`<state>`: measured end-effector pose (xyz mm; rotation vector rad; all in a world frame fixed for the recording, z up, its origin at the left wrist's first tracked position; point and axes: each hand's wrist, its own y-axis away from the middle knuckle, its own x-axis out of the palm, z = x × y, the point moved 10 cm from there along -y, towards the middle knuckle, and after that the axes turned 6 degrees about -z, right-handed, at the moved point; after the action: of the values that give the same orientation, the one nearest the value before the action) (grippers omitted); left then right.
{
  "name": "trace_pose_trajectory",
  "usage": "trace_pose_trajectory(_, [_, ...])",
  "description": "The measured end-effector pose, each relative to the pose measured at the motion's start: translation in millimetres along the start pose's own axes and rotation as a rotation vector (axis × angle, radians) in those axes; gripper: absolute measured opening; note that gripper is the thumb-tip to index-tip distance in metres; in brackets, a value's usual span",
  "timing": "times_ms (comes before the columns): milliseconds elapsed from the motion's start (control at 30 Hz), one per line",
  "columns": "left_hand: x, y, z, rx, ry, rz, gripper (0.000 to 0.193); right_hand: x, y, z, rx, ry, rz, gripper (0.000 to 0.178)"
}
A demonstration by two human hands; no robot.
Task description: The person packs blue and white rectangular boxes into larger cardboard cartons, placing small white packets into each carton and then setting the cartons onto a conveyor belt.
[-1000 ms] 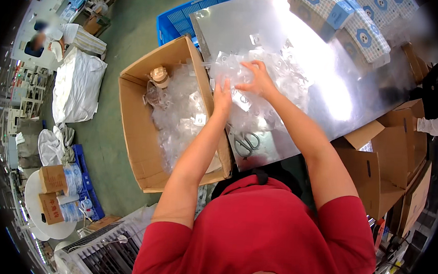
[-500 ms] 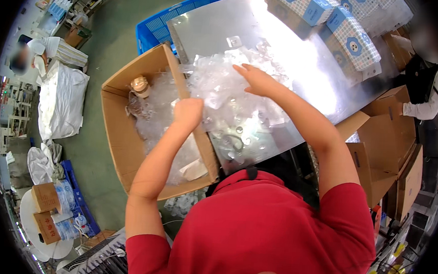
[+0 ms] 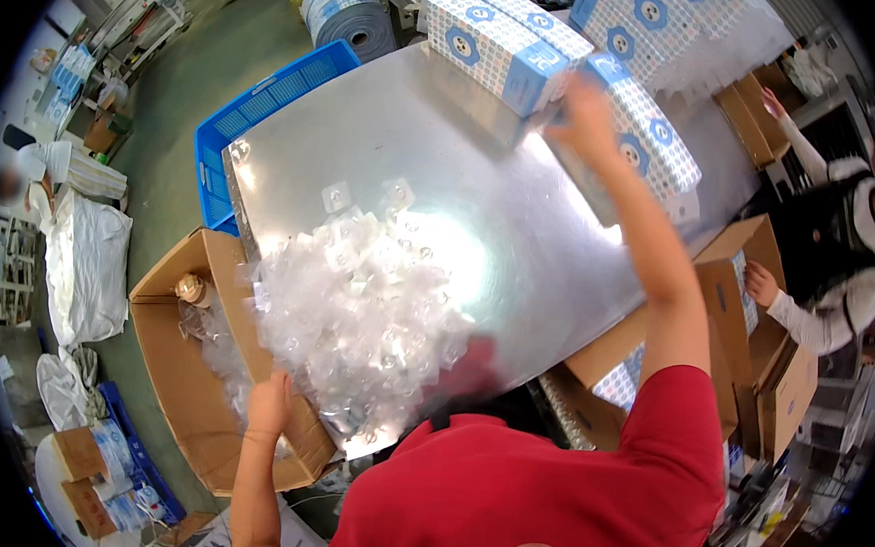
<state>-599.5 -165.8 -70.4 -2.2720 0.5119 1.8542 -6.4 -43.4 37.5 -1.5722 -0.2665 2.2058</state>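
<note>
While the table-side rim of an open cardboard box (image 3: 176, 378) is being grasped by the left hand (image 3: 269, 404), with the fingers appearing curled over its edge, the right hand (image 3: 587, 117) is being held out above the far part of a metal table (image 3: 336, 137). There the right hand is being blurred by motion, so whether anything is being gripped by it cannot be told; it is being framed by a white-and-blue patterned package (image 3: 491, 56) on its left and a second patterned package (image 3: 656, 146) on its right, and contact with either cannot be made out.

Near the left hand, a broad part of the tabletop is being covered by a heap of clear plastic pieces (image 3: 365, 319), many of them being overlapped by others, with a few lying at its far edge. More clear pieces (image 3: 222, 351) are being held inside the cardboard box, where a tan rounded object (image 3: 191, 289) is being seen near the far end.

Beyond the box, the left edge of the table is being bordered by a blue plastic crate (image 3: 209, 154). At the right, a brown carton (image 3: 774, 254) is being touched by a co-worker's hand (image 3: 760, 283), and patterned packaging (image 3: 621, 380) is being partly shown between nearby carton flaps.
</note>
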Motion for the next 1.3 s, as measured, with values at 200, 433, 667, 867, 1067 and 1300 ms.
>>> trace_pose_trajectory(200, [2.4, 21.3, -7.7, -0.231, -0.141, 0.07, 0.013, -42.1, 66.2, -239.4, 0.615, 0.307, 0.289, 0.107])
trace_pose_trajectory(433, [-51.4, -32.0, -63.5, 0.021, 0.069, -0.249, 0.024, -38.0, 132.4, -94.9, 0.094, 0.06, 0.321, 0.095])
trace_pose_trajectory(667, [-68.4, -101.5, -47.9, 0.017, 0.01, -0.364, 0.044, 121.7, -27.5, 109.5, -0.419, -0.059, 0.383, 0.083])
trace_pose_trajectory(867, [-58.3, -76.1, -19.5, -0.081, 0.079, -0.407, 0.049, 225.6, -61.1, 294.9, -0.696, -0.054, 0.548, 0.088])
trace_pose_trajectory(1067, [-63.9, -42.6, -13.2, -0.115, 0.15, -0.427, 0.049, 247.1, -34.6, 368.5, -0.788, -0.111, 0.651, 0.094])
trace_pose_trajectory(1300, [-19.6, -21.5, -118.1, 0.229, 0.156, -0.223, 0.055, 186.8, -13.0, 345.7, -0.796, -0.181, 0.275, 0.074])
